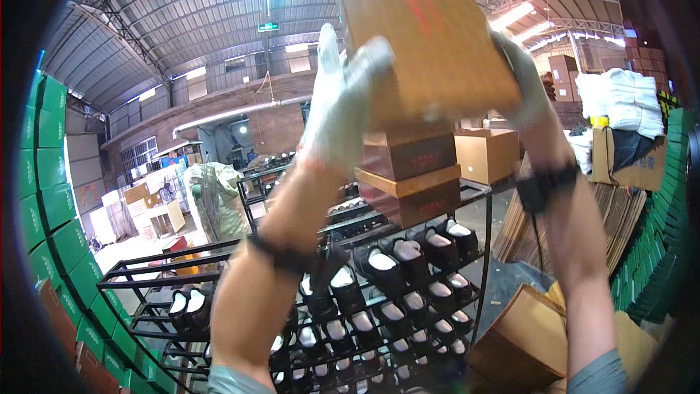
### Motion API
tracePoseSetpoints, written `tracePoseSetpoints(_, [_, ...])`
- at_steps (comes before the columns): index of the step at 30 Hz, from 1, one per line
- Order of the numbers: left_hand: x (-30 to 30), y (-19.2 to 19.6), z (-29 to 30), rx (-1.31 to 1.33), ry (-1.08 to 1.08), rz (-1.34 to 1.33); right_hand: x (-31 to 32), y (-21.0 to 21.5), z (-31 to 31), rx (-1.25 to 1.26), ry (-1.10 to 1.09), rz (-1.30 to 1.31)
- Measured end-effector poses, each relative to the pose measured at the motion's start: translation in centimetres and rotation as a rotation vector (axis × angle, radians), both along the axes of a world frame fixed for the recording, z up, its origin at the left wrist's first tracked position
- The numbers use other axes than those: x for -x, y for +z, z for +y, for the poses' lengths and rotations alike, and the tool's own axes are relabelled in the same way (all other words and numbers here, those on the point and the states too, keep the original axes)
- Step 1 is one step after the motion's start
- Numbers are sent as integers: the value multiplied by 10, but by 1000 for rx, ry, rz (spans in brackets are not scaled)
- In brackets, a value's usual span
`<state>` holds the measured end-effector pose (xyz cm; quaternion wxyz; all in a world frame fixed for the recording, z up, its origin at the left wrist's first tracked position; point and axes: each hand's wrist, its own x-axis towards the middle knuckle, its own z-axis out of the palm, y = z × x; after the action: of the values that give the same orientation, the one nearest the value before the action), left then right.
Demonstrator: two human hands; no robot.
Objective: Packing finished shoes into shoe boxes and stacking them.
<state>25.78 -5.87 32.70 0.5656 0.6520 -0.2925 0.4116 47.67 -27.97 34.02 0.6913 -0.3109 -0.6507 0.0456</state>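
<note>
The grip is two-handed: the gloved left hand presses on the near left side of a brown box, and the gloved right hand holds its right side, so the two palms clamp it between them. The box is raised high in front of the person, tilted, with its top end cut off by the upper edge of the view. Both the box and the left hand's fingers are blurred.

Below it, two stacked boxes, dark red with brown lids, appear to stand on a black rack whose shelves carry rows of black shoes. Whether the raised box touches that stack cannot be told from this angle.

The step in hand looks like handling the box overhead. The next move seems to call for even pressure from both palms, a steadier tilt, and care around the stack beneath.
</note>
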Motion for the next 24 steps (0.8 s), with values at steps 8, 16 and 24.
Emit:
tracePoseSetpoints(8, [-79, 135, 47, -428, 789, -454, -90, 136, 88, -637, -957, -128])
tracePoseSetpoints(16, [-123, 180, 68, -868, 1580, -653, -67, 152, 151, -348, -1375, -263])
tracePoseSetpoints(24, [-73, 104, 61, -1289, 1842, -570, -17, 51, 161, -788, -1410, -464])
